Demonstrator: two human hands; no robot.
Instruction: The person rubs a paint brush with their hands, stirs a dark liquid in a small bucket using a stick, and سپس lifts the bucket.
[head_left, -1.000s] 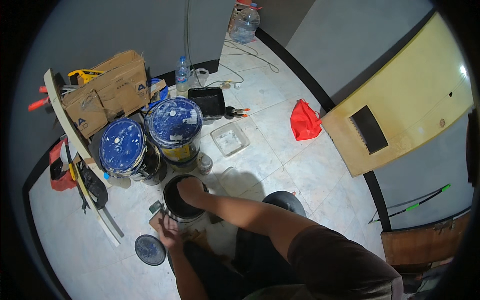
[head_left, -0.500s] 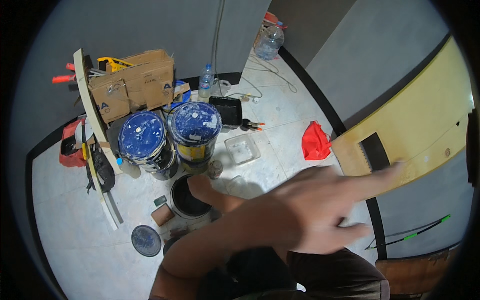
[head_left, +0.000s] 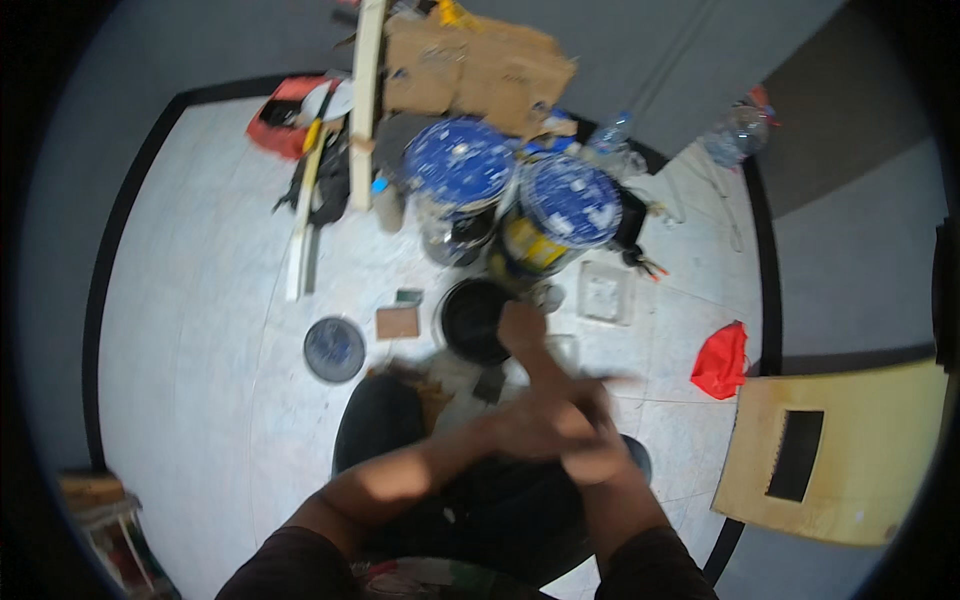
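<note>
A black bucket stands on the floor in front of me. My right hand is closed in a fist at its right rim; what it grips, if anything, is hidden. Across my right forearm lies my left hand, smeared by motion, its fingers seemingly stretched out and holding nothing. Left of the bucket are a brown block and a small green piece. Behind it stand two large paint buckets with blue, paint-spattered lids: the left lid and the right lid.
A round dark lid lies on the left floor. Clear tray and red bag are to the right, near a yellowish panel with a cutout. Cardboard, a white plank and a level-like bar stand farther back.
My left hand has drawn back from pointing far right and now crosses my right forearm. The view has turned, shifting everything. My right hand stays at the bucket.
</note>
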